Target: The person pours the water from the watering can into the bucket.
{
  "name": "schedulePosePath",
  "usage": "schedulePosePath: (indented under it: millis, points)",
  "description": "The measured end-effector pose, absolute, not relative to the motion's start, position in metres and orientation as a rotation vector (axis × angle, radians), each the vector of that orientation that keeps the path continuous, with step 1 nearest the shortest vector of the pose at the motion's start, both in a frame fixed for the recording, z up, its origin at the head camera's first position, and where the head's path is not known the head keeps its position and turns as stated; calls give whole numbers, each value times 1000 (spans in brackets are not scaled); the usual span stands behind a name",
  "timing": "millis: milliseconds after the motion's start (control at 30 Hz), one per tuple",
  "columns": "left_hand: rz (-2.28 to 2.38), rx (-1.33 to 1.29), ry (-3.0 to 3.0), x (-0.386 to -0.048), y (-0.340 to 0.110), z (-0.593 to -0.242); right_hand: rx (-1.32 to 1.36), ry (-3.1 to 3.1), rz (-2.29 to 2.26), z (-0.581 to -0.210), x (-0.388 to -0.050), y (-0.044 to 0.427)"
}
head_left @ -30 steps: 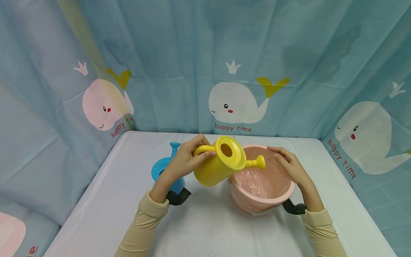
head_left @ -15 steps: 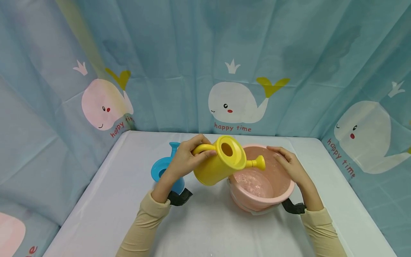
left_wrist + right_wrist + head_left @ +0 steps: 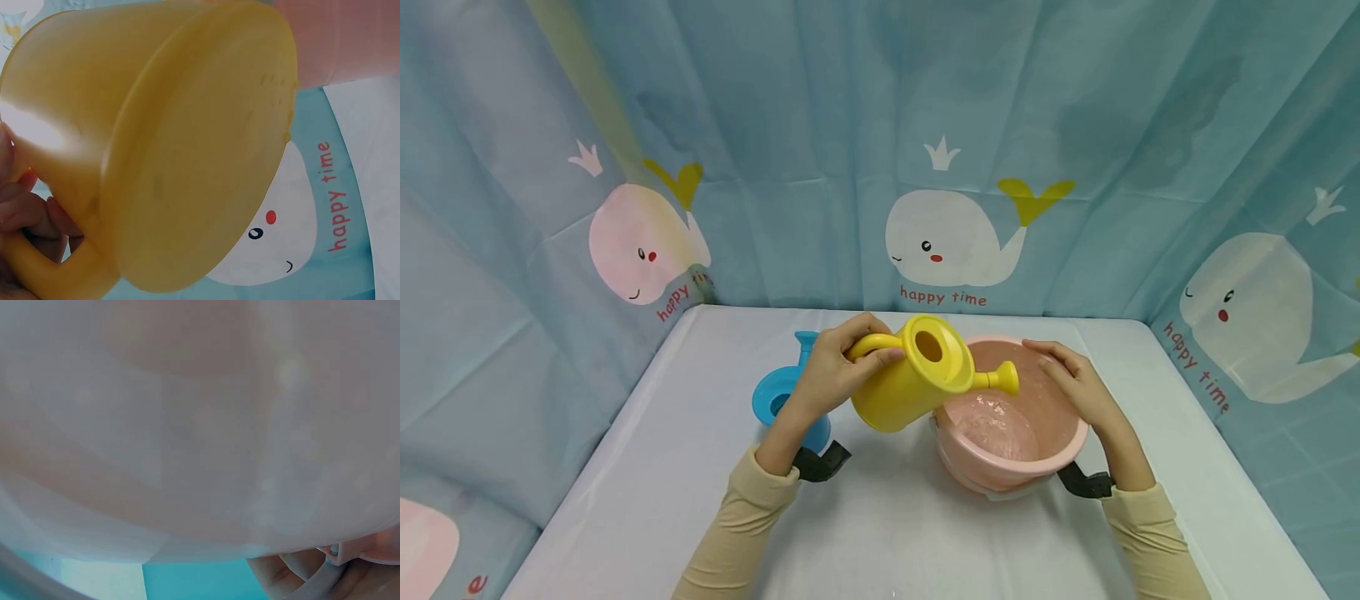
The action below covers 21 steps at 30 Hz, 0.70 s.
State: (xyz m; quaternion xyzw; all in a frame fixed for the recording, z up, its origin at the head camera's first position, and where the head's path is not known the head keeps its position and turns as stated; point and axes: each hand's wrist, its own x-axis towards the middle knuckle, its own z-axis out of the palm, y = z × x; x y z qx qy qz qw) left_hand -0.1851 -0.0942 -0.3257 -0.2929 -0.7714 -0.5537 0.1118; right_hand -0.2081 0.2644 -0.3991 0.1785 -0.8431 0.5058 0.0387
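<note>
My left hand grips the handle of a yellow watering can. The can tilts to the right, its spout over a pink bucket. In the left wrist view the can's round base faces the camera, with fingers curled about the handle. Rippled water lies in the bucket; no clear stream from the spout can be made out. My right hand holds the bucket's far right rim, fingers over the edge. The bucket's pale wall fills most of the right wrist view.
A blue watering can stands on the white table, left of the yellow one and partly behind my left forearm. A blue curtain with whale prints rises behind the table and along both sides.
Both hands, the yellow watering can and the bucket stay almost where they were. The ripples and glints on the water in the bucket have shifted.
</note>
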Motion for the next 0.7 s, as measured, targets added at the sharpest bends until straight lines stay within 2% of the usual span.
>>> schedulePosePath:
  millis: [467,700]
  points:
    - [-1601,-791,-2256,-182,-89,-327,553,-2588,1543,-399,-209,265]
    - [-1584,-816,-2254,-166,-86,-304,545,-2587,1539,-399,-208,264]
